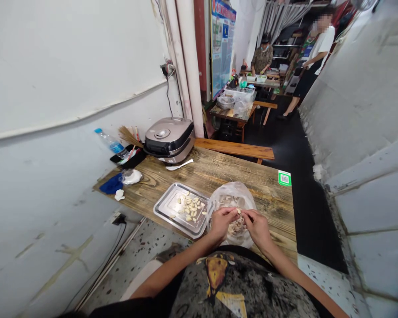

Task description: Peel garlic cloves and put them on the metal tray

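Observation:
Over a clear plastic bag (pixel 232 190), my left hand (pixel 223 223) and my right hand (pixel 258 226) meet at the fingertips. Both are closed in a pinch on a small pale garlic clove (pixel 239 211). Beneath them, the open bag holds a heap of papery peelings and what look like unpeeled cloves (pixel 236 226), partly hidden by my hands. To the left of the bag, nearly touching it, lies a shallow metal tray (pixel 166 198) with several peeled garlic cloves (pixel 191 206) scattered on it.
The wooden table (pixel 268 194) also bears a rice cooker (pixel 169 138), a white plastic knife (pixel 179 165), a blue cloth (pixel 111 184) and a water bottle (pixel 111 143). A QR-code card (pixel 284 178) lies at the right edge. A bench (pixel 235 148) stands beyond; two people are farther back.

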`<control>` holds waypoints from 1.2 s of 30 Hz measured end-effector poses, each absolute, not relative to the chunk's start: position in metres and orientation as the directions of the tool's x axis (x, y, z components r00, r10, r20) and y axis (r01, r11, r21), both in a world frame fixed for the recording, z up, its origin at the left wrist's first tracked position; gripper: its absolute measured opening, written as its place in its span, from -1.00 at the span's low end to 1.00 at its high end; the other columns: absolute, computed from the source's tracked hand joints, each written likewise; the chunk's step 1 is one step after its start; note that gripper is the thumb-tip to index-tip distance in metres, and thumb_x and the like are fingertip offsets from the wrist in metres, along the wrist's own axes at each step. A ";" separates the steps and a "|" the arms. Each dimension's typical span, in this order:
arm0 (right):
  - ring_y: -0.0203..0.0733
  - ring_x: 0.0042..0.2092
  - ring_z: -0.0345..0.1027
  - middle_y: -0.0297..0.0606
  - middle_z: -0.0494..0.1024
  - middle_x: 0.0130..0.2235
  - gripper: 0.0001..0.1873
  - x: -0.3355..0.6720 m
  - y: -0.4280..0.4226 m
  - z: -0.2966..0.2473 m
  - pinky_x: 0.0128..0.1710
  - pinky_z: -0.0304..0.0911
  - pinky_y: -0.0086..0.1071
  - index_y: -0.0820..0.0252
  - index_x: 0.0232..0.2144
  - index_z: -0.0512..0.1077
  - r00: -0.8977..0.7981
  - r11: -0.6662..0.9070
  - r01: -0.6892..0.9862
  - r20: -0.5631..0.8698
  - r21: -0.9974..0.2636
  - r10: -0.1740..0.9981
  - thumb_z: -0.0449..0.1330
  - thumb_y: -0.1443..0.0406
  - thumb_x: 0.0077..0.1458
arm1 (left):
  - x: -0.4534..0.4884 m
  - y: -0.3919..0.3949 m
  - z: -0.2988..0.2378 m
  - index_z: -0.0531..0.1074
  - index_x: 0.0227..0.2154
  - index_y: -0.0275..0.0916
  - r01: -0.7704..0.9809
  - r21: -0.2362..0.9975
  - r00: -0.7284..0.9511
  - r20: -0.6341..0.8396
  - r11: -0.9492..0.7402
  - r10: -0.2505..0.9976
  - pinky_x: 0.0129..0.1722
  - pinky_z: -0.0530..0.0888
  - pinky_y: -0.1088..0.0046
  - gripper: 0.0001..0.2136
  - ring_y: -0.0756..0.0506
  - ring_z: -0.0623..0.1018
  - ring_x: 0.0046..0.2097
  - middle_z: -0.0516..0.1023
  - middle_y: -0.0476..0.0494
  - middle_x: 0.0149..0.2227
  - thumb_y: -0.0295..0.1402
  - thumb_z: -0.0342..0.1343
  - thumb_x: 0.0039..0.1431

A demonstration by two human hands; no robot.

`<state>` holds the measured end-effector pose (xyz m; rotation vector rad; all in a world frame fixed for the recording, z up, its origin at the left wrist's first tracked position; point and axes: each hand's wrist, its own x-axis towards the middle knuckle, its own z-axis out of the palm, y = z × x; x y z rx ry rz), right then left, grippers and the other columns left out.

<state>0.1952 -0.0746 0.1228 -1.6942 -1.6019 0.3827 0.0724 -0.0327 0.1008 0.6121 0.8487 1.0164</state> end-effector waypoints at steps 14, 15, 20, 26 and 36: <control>-0.20 -0.40 0.37 -0.20 0.51 -0.45 -0.76 0.191 -0.078 0.126 -0.37 0.21 -0.40 0.23 -0.44 0.44 0.091 0.121 0.843 0.360 -0.524 0.928 -0.03 0.35 0.06 | 0.074 -0.042 0.100 0.51 -0.44 -0.37 -0.431 0.817 0.240 -0.304 0.382 0.922 -0.20 0.45 0.34 -0.74 -0.03 0.51 -0.38 0.54 -0.14 -0.43 -0.30 0.28 -0.23; -0.21 -0.41 0.36 -0.21 0.50 -0.47 -0.77 0.192 -0.077 0.125 -0.39 0.20 -0.41 0.23 -0.46 0.44 0.100 0.113 0.841 0.357 -0.528 0.929 -0.02 0.34 0.06 | 0.073 -0.042 0.100 0.51 -0.44 -0.37 -0.424 0.820 0.240 -0.307 0.384 0.921 -0.20 0.45 0.34 -0.74 -0.04 0.51 -0.38 0.54 -0.14 -0.43 -0.30 0.28 -0.23; -0.24 -0.46 0.32 -0.25 0.47 -0.52 -0.77 0.195 -0.076 0.118 -0.42 0.16 -0.43 0.21 -0.52 0.42 0.119 0.103 0.847 0.375 -0.521 0.919 -0.01 0.33 0.04 | 0.072 -0.041 0.101 0.51 -0.47 -0.36 -0.405 0.822 0.253 -0.321 0.401 0.913 -0.22 0.45 0.34 -0.73 -0.04 0.50 -0.39 0.54 -0.12 -0.45 -0.29 0.30 -0.27; -0.25 -0.48 0.32 -0.25 0.48 -0.51 -0.77 0.208 -0.063 0.101 -0.45 0.14 -0.46 0.21 -0.52 0.44 0.169 0.022 0.836 0.295 -0.549 0.940 0.00 0.33 0.01 | 0.070 -0.041 0.107 0.48 -0.49 -0.38 -0.419 0.740 0.373 -0.388 0.526 0.843 -0.24 0.44 0.37 -0.73 -0.02 0.50 -0.41 0.52 -0.12 -0.47 -0.32 0.33 -0.30; -0.26 -0.41 0.35 -0.23 0.50 -0.43 -0.74 0.225 -0.062 0.078 -0.40 0.19 -0.46 0.23 -0.40 0.46 -0.032 0.099 0.769 0.116 -0.632 0.993 -0.04 0.37 0.04 | 0.070 -0.038 0.099 0.50 -0.42 -0.39 -0.466 0.702 0.345 -0.416 0.538 0.841 -0.17 0.43 0.39 -0.70 -0.01 0.51 -0.38 0.53 -0.14 -0.43 -0.36 0.33 -0.29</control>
